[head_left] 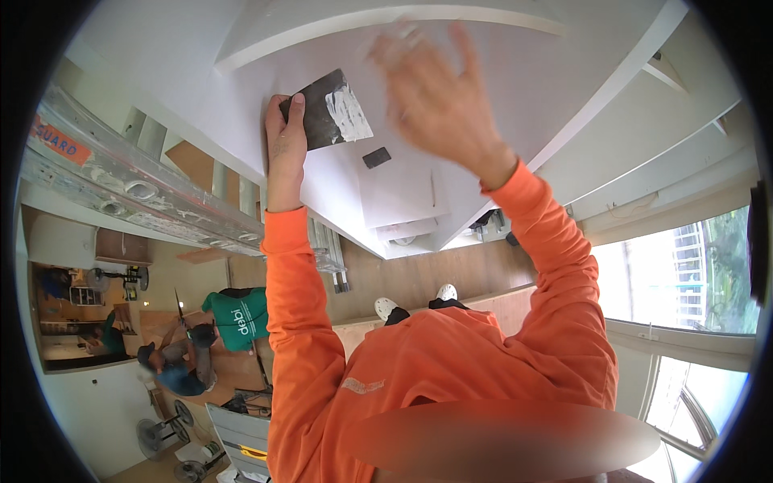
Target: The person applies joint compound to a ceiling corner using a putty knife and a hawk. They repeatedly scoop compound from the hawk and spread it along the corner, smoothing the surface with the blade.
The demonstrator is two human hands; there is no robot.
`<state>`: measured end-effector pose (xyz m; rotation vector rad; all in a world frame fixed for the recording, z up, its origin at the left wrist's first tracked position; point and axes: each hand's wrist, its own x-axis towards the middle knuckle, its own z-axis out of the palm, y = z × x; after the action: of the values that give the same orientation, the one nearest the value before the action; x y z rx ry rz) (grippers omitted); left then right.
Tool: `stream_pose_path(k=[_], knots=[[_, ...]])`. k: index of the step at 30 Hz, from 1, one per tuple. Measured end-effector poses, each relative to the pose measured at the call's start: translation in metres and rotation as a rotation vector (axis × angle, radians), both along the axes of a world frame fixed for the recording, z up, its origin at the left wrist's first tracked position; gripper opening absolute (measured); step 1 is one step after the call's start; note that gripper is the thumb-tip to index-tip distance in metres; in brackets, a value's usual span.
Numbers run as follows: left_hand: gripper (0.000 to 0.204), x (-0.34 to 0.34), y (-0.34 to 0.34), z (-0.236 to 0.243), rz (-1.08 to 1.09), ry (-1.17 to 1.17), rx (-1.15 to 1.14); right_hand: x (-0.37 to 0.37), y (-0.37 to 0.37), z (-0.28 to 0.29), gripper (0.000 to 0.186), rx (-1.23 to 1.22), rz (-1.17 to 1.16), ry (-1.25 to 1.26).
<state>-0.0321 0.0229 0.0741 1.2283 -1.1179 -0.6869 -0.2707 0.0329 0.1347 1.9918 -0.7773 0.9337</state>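
- A black plate (319,121) was grasped in the left hand (285,143), with the thumb pressed on its near face and the other fingers largely hidden behind it.
- White paste (349,114) was spread unevenly over the right part of the plate.
- The right hand (443,95) was raised to the right of the plate, well clear of it, and was blurred; whether anything was gripped in it cannot be told.
- Both forearms were covered by orange sleeves (298,262), seen below the plate.
- A small dark rectangle (376,157) was seen just below the plate's right corner, against a white cabinet (531,97); whether it was a piece or an opening cannot be told.
- A white ledge (282,38) was set above the plate.
- A ladder (137,193), spotted with white and marked by an orange label (60,142), was placed left of the plate.
- White shoes (386,307) were seen far below the plate.
- A green shirt (241,318) was worn by a co-worker, lower left of the plate.
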Motion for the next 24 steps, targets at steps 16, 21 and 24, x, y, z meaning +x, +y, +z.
stream_pose_path(k=[16, 21, 24], knots=[[0.027, 0.002, -0.004, -0.007, 0.024, -0.04, -0.032, 0.025, -0.032, -0.004, 0.055, -0.022, 0.188, 0.06], [0.027, 0.0, -0.005, -0.006, 0.047, 0.009, 0.03, 0.013, -0.026, -0.006, 0.041, -0.123, 0.264, -0.14], [0.028, 0.001, -0.003, -0.006, 0.042, -0.024, 0.006, 0.0, -0.031, 0.007, 0.042, -0.209, 0.078, -0.293]])
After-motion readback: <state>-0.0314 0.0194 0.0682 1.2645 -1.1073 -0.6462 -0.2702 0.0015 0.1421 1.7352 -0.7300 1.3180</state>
